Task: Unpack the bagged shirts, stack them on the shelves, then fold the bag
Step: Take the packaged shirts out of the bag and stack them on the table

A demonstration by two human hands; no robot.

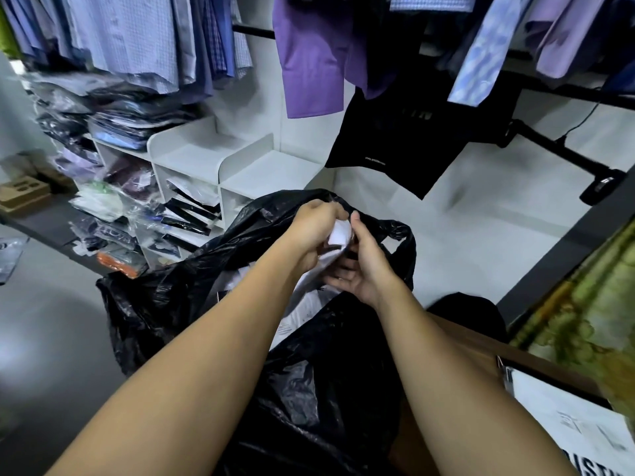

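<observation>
Behind the black bag (165, 297) stand white shelves (192, 156). Above its mouth my left hand (311, 231) and right hand (364, 266) both clutch a white, crumpled shirt packet (339, 231).

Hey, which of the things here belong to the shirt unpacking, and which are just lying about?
Job: black plastic bag, packaged shirt gripped by left hand and right hand, white shelf unit.
Lying about: hanging purple shirt, hanging blue shirts, printed paper sheet.

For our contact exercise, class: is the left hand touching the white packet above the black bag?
Touching. The head view shows the left hand gripping the white packet, fingers curled over it, with no gap.
</observation>
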